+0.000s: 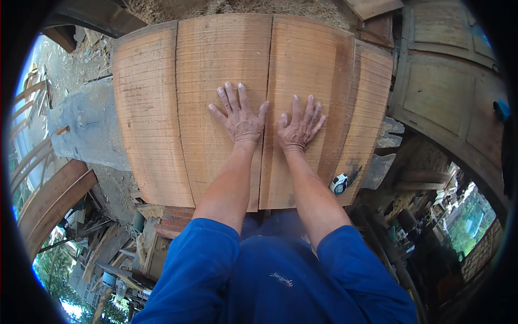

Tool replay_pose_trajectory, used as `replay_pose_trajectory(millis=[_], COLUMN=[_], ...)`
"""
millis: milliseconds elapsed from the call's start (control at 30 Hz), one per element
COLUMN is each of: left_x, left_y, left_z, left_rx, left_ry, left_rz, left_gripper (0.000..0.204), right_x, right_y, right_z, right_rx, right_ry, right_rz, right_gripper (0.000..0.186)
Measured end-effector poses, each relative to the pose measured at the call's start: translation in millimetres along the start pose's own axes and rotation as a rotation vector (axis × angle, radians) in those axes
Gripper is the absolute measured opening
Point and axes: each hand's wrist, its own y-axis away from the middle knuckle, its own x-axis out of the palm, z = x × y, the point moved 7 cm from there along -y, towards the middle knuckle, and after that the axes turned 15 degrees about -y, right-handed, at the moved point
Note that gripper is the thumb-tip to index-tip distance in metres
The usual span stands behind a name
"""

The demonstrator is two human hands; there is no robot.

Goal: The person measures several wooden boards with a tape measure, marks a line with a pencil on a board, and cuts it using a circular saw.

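Left hand [243,121] and right hand [298,129]: empty, fingers spread, palms down on adjoining middle boards [224,59]. Boards already side by side beneath; dark seam [261,162] remains unclosed. Tape measure [339,184] lies nearer right.

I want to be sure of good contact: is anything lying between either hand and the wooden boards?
Nothing visible: the left hand rests spread on the second board from the left, the right hand on the third board. The tape measure lies nearer the person, outside the right forearm.
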Motion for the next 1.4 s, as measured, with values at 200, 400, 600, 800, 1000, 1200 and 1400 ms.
replay_pose_trajectory(millis=[200, 400, 600, 800, 1000, 1200, 1400], left_x=[2, 1, 0, 2, 2, 2, 2], left_y=[14, 4, 3, 4, 2, 4, 3], left_z=[-5, -4, -5, -5, -5, -4, -10], left_rx=[0.038, 0.024, 0.019, 0.018, 0.021, 0.029, 0.032], left_ry=[0.029, 0.002, -0.024, 0.018, 0.022, 0.012, -0.036], left_rz=[0.057, -0.037, -0.023, -0.007, -0.013, -0.065, -0.09], left_gripper=[0.085, 0.082, 0.082, 0.083, 0.081, 0.08, 0.08], right_x=[-7, -2, -7, -6, -6, -5, -6], right_y=[0, -4, -6, -6, -5, -4, -5], right_z=[-4, 0, -1, 1, 0, -2, -5], right_rx=[0.011, 0.012, 0.013, -0.001, 0.021, 0.042, 0.072], right_ry=[0.006, -0.008, -0.011, -0.002, 0.008, 0.043, -0.016], right_rz=[-0.017, -0.002, -0.006, -0.011, -0.005, 0.022, 0.066], right_gripper=[0.064, 0.064, 0.065, 0.067, 0.067, 0.065, 0.067])
